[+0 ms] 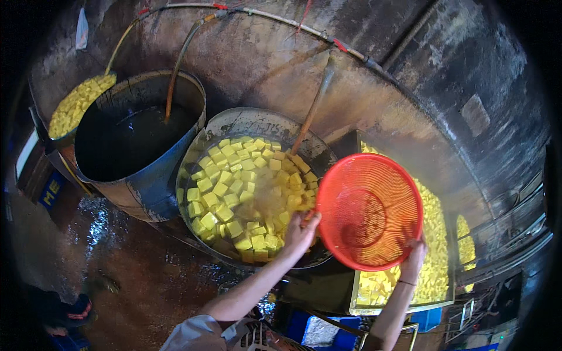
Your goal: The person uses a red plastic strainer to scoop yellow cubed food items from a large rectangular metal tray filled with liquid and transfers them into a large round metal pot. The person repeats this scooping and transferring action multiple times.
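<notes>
In the head view, both of the person's hands are holding a red colander (pixel 339 199), with its open side facing up toward the camera, in front of the right edge of a round vat (pixel 231 120) and the near-left part of a rectangular tray (pixel 404 309). The left hand (pixel 301 233) is gripping the colander's left rim, its thumb and forefinger closing at the edge and the other fingers bending partly out of sight; the left forearm (pixel 252 289) is slanting up and to the right from a grey sleeve (pixel 196 334) near the lower edge, crossing just in front of the vat's near side. The right hand (pixel 414 255) is grasping the lower right rim, its fingers wrapping the edge, though their tips are hard to make out; the right forearm (pixel 391 316) is rising more steeply, leaning slightly right, and is wearing a thin dark band (pixel 407 283) at the wrist. Yellow cubes (pixel 222 190) are crowding the liquid in the vat, under a light haze, while a brown hose (pixel 310 117) is dipping in at its far side. More yellow pieces (pixel 434 234) are filling the tray, and a barrel (pixel 149 202) of dark liquid is standing left of the vat.
</notes>
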Tool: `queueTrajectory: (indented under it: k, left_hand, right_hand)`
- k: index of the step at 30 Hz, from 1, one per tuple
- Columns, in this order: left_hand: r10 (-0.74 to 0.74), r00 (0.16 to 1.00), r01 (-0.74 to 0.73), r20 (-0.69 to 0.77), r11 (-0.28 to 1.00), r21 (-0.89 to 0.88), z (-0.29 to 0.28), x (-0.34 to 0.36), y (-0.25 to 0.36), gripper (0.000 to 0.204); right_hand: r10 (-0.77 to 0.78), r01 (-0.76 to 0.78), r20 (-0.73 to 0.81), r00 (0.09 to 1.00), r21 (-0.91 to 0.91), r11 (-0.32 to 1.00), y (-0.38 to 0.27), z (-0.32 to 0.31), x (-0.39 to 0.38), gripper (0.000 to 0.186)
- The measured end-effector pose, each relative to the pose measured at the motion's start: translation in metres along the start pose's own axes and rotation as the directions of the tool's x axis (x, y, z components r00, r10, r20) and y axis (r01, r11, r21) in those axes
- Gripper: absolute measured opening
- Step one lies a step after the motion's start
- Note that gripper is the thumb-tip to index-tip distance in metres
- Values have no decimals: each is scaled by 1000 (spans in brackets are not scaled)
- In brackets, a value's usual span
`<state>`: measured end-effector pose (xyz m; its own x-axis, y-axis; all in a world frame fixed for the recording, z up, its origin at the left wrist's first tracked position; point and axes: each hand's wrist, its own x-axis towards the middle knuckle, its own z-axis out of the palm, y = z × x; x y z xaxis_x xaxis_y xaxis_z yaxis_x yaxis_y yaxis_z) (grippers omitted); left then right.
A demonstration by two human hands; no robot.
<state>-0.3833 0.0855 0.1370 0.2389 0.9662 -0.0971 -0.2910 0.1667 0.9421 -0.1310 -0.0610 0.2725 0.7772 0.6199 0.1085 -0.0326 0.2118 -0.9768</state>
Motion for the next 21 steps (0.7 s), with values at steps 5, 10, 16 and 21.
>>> queueTrajectory:
  k: [5, 10, 16, 21]
  left_hand:
    - [309, 948, -228, -77, 828, 513, -69, 12, 71, 31]
    - [346, 928, -96, -139, 582, 807, -174, 67, 87, 49]
    - [184, 981, 38, -62, 132, 991, -211, 86, 94, 77]
    - [26, 1000, 15, -16, 35, 999, -208, 110, 80, 79]
  right_hand:
    - [197, -198, 16, 980, 12, 980, 94, 66, 1, 58]
    - [2, 135, 216, 976, -616, 776, 184, 174, 29, 61]
    - [131, 271, 359, 924, -856, 439, 210, 205, 16, 72]
    - [154, 247, 315, 937, -905, 347, 244, 190, 14, 70]
